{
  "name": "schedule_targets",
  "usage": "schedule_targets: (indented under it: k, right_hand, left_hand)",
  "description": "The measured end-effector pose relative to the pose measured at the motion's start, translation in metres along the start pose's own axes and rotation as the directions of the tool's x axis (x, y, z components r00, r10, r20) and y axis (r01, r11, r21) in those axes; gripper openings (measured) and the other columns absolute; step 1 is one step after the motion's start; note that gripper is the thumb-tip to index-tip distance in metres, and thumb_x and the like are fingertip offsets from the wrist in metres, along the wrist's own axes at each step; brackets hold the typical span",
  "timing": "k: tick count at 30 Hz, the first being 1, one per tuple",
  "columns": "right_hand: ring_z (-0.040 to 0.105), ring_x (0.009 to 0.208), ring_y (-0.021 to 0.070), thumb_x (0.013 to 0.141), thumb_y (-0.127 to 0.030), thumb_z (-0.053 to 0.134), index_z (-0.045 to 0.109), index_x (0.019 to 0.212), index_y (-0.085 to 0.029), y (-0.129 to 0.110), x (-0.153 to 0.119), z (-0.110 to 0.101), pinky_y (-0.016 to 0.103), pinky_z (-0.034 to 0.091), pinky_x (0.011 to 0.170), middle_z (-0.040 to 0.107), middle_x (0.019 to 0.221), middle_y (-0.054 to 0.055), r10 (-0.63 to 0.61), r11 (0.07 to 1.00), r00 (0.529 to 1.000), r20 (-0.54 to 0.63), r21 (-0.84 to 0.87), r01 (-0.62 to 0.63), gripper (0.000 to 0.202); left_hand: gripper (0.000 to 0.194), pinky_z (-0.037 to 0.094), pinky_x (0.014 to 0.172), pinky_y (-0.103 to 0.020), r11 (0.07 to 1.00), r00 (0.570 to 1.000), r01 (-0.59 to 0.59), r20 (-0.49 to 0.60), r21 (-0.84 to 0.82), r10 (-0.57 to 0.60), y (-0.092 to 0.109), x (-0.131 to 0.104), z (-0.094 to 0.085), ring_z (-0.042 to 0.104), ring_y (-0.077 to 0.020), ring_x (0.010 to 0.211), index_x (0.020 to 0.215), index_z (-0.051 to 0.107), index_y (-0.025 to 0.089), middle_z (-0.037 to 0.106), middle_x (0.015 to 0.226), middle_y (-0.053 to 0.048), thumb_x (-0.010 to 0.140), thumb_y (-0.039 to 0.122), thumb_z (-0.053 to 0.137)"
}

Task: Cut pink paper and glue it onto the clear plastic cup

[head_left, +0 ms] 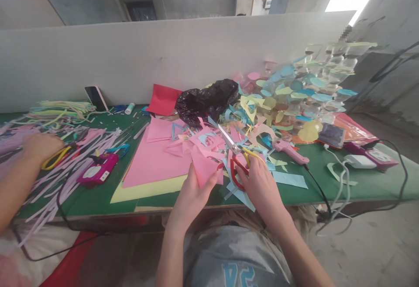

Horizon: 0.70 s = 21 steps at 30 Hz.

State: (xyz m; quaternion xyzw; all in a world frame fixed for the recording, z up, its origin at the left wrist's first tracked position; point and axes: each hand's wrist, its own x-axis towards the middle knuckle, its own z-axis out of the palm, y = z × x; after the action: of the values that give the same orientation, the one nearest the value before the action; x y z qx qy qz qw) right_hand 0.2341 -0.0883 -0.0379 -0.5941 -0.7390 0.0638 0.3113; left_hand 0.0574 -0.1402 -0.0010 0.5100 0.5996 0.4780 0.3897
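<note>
A piece of pink paper (203,167) is pinched between the thumb and fingers of my left hand (193,195), near the table's front edge. My right hand (262,186) grips a pair of scissors (233,145) by its red and yellow handles. The blades point up and left, away from me, and lie apart from the pink piece. Loose paper scraps (212,140) in pink, blue and yellow lie around and beyond both hands. Larger pink sheets (147,160) are spread on the left, on top of a yellow sheet (131,196).
A pink glue gun (291,150) and a power strip (373,156) with cables lie right. Stacked clear cups with paper discs (304,90) stand behind. A black plastic bag (209,99) is at the back. At left, a co-worker's hand (42,147) is near purple strips (75,160).
</note>
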Motion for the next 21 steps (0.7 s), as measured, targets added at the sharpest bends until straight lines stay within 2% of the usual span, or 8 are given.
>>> schedule_targets:
  k: [2, 5, 7, 9, 11, 14, 18, 21]
  right_hand:
    - [0.06, 0.108, 0.0355, 0.099, -0.034, 0.038, 0.054, 0.116, -0.011, 0.001, 0.001, 0.001, 0.048, 0.048, 0.088, 0.065, 0.109, 0.021, 0.011, 1.0, 1.0, 0.005, -0.014, -0.011, 0.032]
    - [0.057, 0.111, 0.0352, 0.099, -0.029, 0.035, 0.054, 0.118, -0.013, 0.0, 0.004, -0.003, 0.051, 0.046, 0.091, 0.064, 0.112, 0.021, -0.004, 1.0, 1.0, -0.016, 0.025, 0.004, 0.031]
    - [0.054, 0.117, 0.0336, 0.1, -0.029, 0.035, 0.056, 0.116, -0.016, -0.004, 0.005, -0.01, 0.051, 0.042, 0.097, 0.063, 0.119, 0.019, -0.029, 0.99, 0.999, -0.027, 0.136, 0.032, 0.03]
    - [0.055, 0.115, 0.0291, 0.1, -0.034, 0.036, 0.059, 0.113, -0.019, -0.008, 0.007, -0.018, 0.047, 0.042, 0.099, 0.063, 0.121, 0.015, -0.032, 0.942, 0.999, 0.043, 0.334, 0.016, 0.03]
    - [0.059, 0.107, 0.0237, 0.1, -0.042, 0.038, 0.061, 0.111, -0.021, -0.014, 0.006, -0.025, 0.038, 0.047, 0.093, 0.065, 0.116, 0.01, -0.042, 0.848, 0.983, 0.18, 0.527, -0.06, 0.033]
    - [0.06, 0.094, 0.0187, 0.098, -0.046, 0.043, 0.063, 0.104, -0.021, -0.02, 0.005, -0.031, 0.03, 0.048, 0.08, 0.066, 0.102, 0.005, -0.114, 0.74, 0.937, 0.33, 0.658, -0.142, 0.032]
    - [0.052, 0.074, 0.0146, 0.097, -0.047, 0.045, 0.058, 0.083, -0.02, -0.019, 0.005, -0.03, 0.026, 0.044, 0.067, 0.058, 0.079, 0.001, -0.167, 0.668, 0.897, 0.409, 0.716, -0.202, 0.032]
    - [0.048, 0.07, 0.0137, 0.096, -0.048, 0.046, 0.055, 0.079, -0.02, -0.016, 0.007, -0.029, 0.026, 0.042, 0.064, 0.052, 0.074, 0.0, -0.175, 0.647, 0.907, 0.384, 0.739, -0.188, 0.035]
  left_hand:
    - [0.049, 0.048, 0.095, -0.033, 0.998, 0.999, -0.023, 0.029, 0.058, 0.021, -0.001, -0.001, 0.001, 0.06, -0.0248, 0.116, 0.129, 0.051, 0.023, 0.063, 0.126, -0.011, 0.088, 0.049, 0.06]
    - [0.05, 0.044, 0.101, -0.038, 0.993, 0.998, -0.037, 0.056, 0.115, 0.031, -0.004, 0.0, 0.004, 0.056, -0.0281, 0.123, 0.129, 0.051, 0.021, 0.061, 0.131, -0.014, 0.089, 0.049, 0.059]
    - [0.051, 0.044, 0.101, -0.039, 0.991, 0.998, -0.041, 0.061, 0.127, 0.034, -0.005, 0.0, 0.006, 0.056, -0.0289, 0.123, 0.129, 0.052, 0.02, 0.061, 0.13, -0.014, 0.088, 0.05, 0.059]
    - [0.051, 0.045, 0.1, -0.039, 0.99, 0.997, -0.03, 0.072, 0.137, 0.02, -0.004, 0.0, 0.009, 0.057, -0.029, 0.122, 0.129, 0.053, 0.021, 0.062, 0.129, -0.014, 0.088, 0.051, 0.06]
    - [0.052, 0.045, 0.1, -0.038, 0.989, 0.995, -0.019, 0.102, 0.144, 0.004, -0.001, -0.001, 0.01, 0.056, -0.0291, 0.124, 0.13, 0.053, 0.021, 0.062, 0.131, -0.013, 0.088, 0.051, 0.059]
    - [0.056, 0.044, 0.102, -0.037, 0.99, 0.981, -0.03, 0.195, 0.135, 0.003, 0.005, -0.004, 0.011, 0.052, -0.0289, 0.13, 0.136, 0.05, 0.022, 0.058, 0.139, -0.012, 0.089, 0.051, 0.057]
    - [0.057, 0.045, 0.102, -0.036, 0.996, 0.962, -0.035, 0.273, 0.087, 0.01, 0.009, -0.006, 0.011, 0.056, -0.028, 0.127, 0.141, 0.049, 0.023, 0.06, 0.137, -0.011, 0.09, 0.048, 0.057]
    - [0.049, 0.049, 0.097, -0.035, 0.997, 0.975, -0.041, 0.221, 0.065, 0.026, 0.006, -0.004, 0.011, 0.061, -0.0275, 0.119, 0.132, 0.057, 0.022, 0.066, 0.127, -0.011, 0.09, 0.048, 0.057]
